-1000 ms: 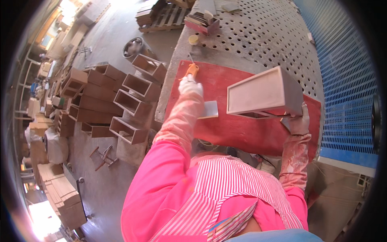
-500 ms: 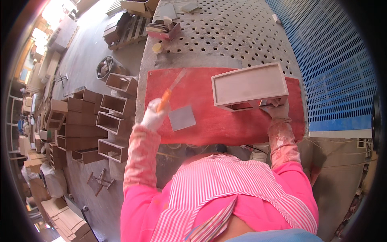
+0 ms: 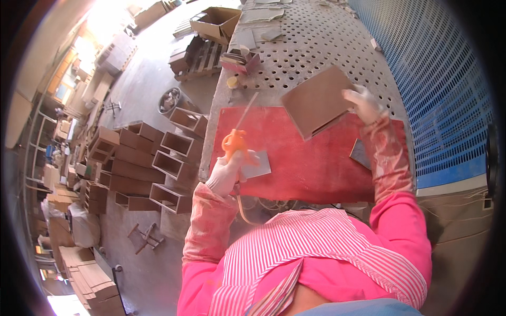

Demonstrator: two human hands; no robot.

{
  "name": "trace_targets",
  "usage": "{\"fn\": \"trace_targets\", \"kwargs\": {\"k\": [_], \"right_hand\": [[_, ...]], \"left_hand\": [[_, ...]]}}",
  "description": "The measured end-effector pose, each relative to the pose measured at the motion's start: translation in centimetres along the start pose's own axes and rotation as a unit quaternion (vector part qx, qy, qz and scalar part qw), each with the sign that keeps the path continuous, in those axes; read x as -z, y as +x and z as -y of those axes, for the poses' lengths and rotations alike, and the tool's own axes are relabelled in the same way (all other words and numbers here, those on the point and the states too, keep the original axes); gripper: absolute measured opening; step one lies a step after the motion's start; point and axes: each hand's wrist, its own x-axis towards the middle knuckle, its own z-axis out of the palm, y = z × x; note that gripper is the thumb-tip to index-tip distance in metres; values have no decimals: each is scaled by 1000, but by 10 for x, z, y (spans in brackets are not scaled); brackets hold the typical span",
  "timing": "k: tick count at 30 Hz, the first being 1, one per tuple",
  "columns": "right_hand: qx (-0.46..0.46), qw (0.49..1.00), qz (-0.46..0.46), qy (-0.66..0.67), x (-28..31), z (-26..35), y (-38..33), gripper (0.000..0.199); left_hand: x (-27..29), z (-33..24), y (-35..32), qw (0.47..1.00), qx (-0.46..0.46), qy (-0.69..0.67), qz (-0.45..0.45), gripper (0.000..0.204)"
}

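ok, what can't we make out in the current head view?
All head view:
- Inside of the brown box: mostly hidden by its own broad panel.
- Right hand: any fingers behind the box are hidden by it.
- Grey sheet: part covered by the left hand and orange tool.
- Bin contents: too small.
- Table: far end cut off by the upper edge.

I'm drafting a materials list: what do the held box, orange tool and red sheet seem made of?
Box: probably wood or fibreboard, matte; flat brown panels, crisp edges.
Orange tool: likely plastic, from its bright, even colour; finish unclear. Its thin tube may be metal: straight, pale.
Red sheet: perhaps rubber or fabric, dull; patchy colour, wavy edge.
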Motion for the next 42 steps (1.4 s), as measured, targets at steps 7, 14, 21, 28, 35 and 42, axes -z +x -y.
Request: {"fn": "trace_targets", "kwargs": {"k": [7, 14, 21, 28, 35, 42], "right_hand": [[83, 732, 251, -628, -3, 15, 20, 35], [43, 704, 154, -692, 39, -48, -38, 44], [103, 861, -218, -448, 44, -105, -121, 73], [37, 872, -263, -411, 40, -149, -184, 66], [154, 828, -355, -405, 19, -112, -149, 43], [138, 826, -202, -507, -24, -80, -15, 23]], "left_hand": [[-3, -43, -11, 989, -49, 141, 23, 44], [-95, -135, 40, 819, -168, 518, 182, 40], [-190, -200, 182, 594, -186, 779, 75, 56], [-178, -195, 250, 565, -376, 734, -11, 60], [-185, -230, 158, 611, -217, 761, -32, 58], [-123, -204, 87, 726, -158, 669, 28, 59]]}}
